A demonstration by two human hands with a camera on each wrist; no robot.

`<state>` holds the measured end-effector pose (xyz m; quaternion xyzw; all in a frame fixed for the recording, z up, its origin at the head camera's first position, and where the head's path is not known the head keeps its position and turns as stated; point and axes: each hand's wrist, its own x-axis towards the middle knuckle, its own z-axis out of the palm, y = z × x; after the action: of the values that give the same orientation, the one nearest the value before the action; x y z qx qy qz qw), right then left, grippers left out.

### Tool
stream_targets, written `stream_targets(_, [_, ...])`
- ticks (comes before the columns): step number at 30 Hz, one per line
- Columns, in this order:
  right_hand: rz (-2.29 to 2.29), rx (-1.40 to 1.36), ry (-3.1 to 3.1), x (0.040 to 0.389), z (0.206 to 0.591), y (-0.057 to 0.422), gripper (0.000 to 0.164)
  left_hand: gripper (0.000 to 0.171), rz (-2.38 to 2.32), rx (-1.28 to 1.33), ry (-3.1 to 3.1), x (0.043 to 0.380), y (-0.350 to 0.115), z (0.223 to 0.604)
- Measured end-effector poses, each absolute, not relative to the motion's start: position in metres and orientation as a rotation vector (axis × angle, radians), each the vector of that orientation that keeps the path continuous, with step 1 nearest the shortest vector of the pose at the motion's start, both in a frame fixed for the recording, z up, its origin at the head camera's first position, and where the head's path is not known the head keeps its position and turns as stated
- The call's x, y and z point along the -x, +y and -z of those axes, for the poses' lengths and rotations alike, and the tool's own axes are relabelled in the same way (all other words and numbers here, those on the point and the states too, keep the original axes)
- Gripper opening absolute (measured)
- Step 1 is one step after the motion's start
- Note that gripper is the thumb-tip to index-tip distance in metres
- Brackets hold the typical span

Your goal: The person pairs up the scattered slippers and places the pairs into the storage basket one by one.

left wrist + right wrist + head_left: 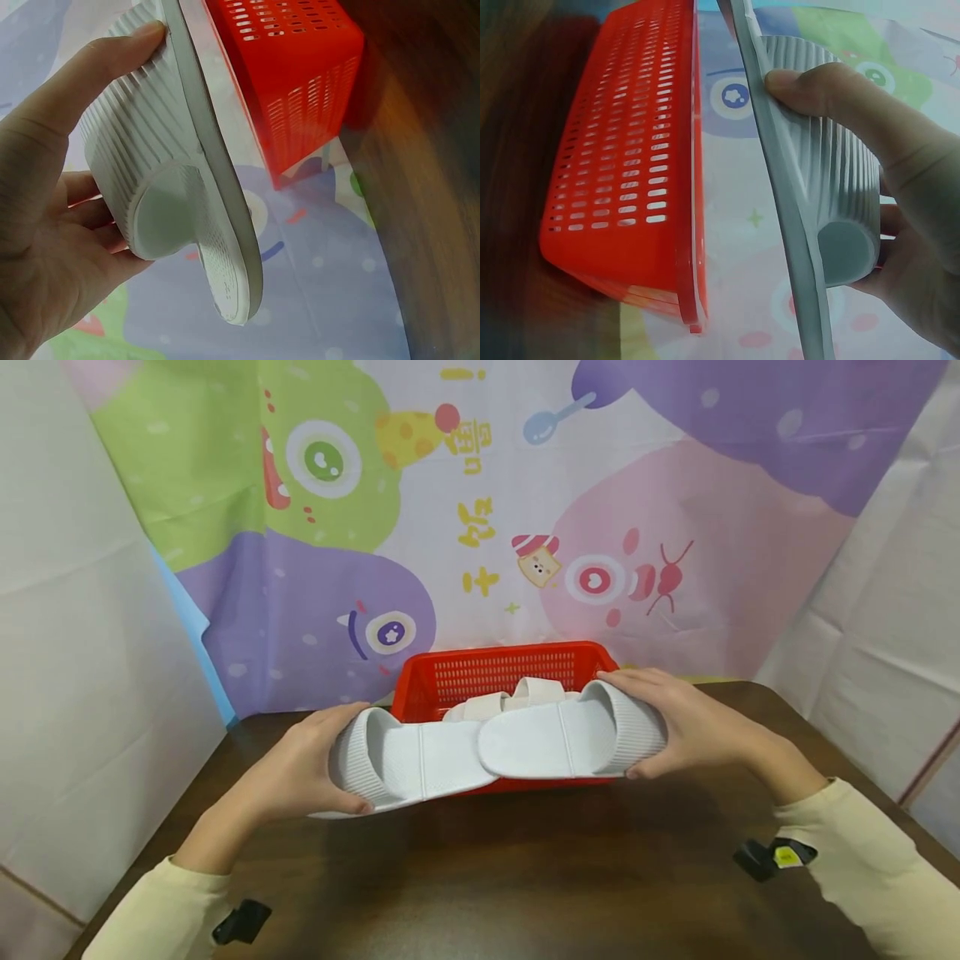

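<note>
Two pale grey-white slide sandals are held up in front of a red basket (411,693). My left hand (300,768) grips the left sandal (453,756) around its ribbed strap, thumb near the sole edge. The right sandal (525,743) is gripped the same way by my right hand (678,722). In the head view their heel ends meet and overlap in the middle, the right one in front. Both wrist views show the ribbed straps, of the left sandal (135,112) and the right sandal (832,157), with fingers wrapped round the far side.
Inside the basket lies another pair of off-white slippers (540,691), partly hidden by the held sandals. The basket stands at the back of a dark brown wooden table (525,877). Behind it hangs a cloth printed with cartoon monsters (487,610); white curtains (67,610) flank the sides.
</note>
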<state>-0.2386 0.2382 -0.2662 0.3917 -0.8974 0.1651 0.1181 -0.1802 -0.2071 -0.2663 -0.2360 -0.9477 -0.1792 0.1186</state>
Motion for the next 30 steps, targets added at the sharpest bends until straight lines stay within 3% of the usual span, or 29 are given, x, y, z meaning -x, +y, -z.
stream_targets(30, [-0.502,-1.161,-2.610,0.236,0.267,0.236,0.100,0.098,0.558,0.689,-2.777,0.175,-0.195,0.264])
